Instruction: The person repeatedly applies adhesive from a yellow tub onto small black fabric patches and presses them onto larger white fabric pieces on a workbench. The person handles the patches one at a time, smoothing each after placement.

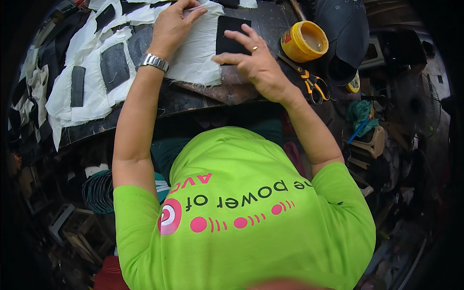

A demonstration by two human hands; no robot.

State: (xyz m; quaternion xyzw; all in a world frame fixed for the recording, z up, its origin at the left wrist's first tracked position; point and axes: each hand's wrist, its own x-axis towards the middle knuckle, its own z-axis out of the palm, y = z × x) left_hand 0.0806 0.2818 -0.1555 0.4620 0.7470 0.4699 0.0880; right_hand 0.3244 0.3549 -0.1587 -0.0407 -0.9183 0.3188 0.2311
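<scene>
Near the front edge of the dark, worn workbench lay one sheet of white woven cloth, frayed along its edges, with one flat black rectangular patch on top of it. The left hand, with a metal watch at its wrist, rested on the far part of that cloth, its fingers drawn together and pinching something thin and pale at the cloth's far edge; what exactly it pinched could not be made out. The right hand, wearing one ring, hovered with fingers spread and bent, the fingertips touching the near and right edges of the black patch without gripping it. The patch sat between the two hands, closer to the right one.

Along the left side of the workbench lay several more white cloth pieces, at least three of them bearing dark patches. At the right edge stood one round yellow tub holding pale paste, open. Just beside it lay one pair of orange-handled scissors, and behind it one dark rounded object.
</scene>
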